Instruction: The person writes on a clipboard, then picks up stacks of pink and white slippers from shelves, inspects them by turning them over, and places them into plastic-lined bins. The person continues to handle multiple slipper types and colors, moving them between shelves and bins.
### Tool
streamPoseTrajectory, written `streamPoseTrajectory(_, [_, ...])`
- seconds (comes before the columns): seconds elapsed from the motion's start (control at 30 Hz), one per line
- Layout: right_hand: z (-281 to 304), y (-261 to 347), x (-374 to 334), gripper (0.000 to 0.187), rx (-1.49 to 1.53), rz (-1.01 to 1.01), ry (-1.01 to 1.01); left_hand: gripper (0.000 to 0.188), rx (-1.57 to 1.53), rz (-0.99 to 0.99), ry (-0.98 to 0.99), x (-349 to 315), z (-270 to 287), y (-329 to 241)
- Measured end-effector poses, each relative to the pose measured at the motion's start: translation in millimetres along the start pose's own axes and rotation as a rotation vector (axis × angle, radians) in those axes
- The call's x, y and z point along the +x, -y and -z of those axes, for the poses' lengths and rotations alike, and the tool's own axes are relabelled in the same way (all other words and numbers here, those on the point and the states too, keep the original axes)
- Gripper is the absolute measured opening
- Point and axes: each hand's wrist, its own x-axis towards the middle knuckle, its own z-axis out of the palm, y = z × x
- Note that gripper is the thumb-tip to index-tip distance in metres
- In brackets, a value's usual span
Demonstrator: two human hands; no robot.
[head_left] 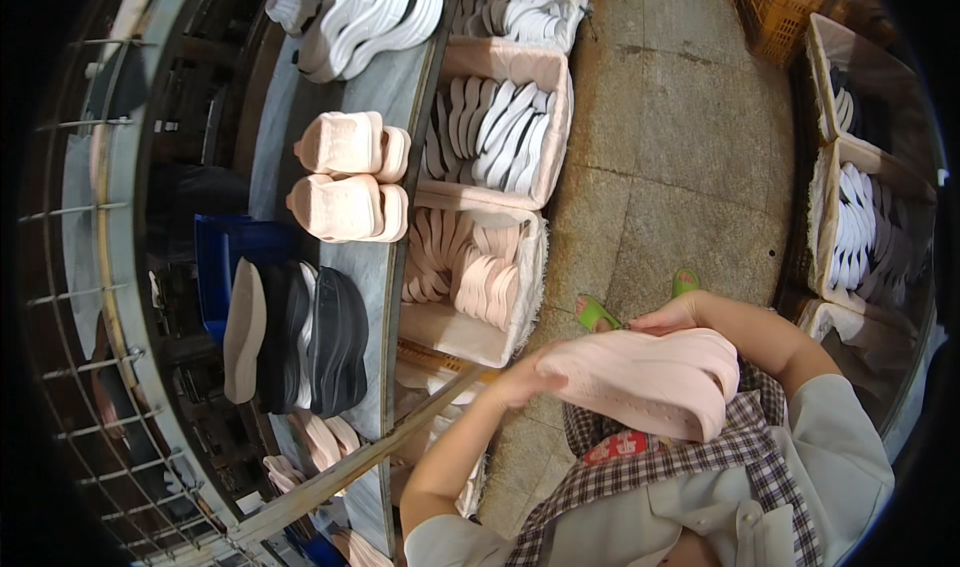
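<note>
Both of your hands hold a stack of pink shoe soles (650,382) in front of your chest, above the stone floor (670,147). Your left hand (520,379) grips the stack's left end, fingers closed against the soles; your right hand (672,317) is curled over the upper right edge, fingers wrapped on the top sole. Under the stack you can see your checked apron (750,457), and beyond it a green sandal (598,313) on the floor. Just to the left stands a fabric-lined box of pink soles (470,277), with a box of white soles (500,132) next behind it. Left of those boxes runs the grey worktop (385,97), which carries two pairs of pink platform soles (350,177), a row of black soles (320,337) on edge and white soles (380,12) at the far end. More boxes of white soles (860,227) stand along your right side, well apart from the stack.
</note>
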Motion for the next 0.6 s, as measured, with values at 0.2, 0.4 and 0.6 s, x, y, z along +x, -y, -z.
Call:
streamPoseTrajectory(0.2, [53.0, 34.8, 39.3, 0.053, -0.464, 0.427, -0.794, 0.064, -0.358, -0.186, -0.401, -34.7, 32.8, 89.2])
streamPoseTrajectory(0.4, [138.1, -10.0, 46.1, 0.03, -0.017, 0.622, -1.117, 0.064, -0.186, -0.615, -1.167, -2.8, 157.7, 111.5])
streamPoseTrajectory(0.6, [224.3, -140.2, 52.0, 0.027, 0.174, 0.328, -1.238, 0.062, 0.753, -0.263, -1.778, 101.2, 378.0, 115.1])
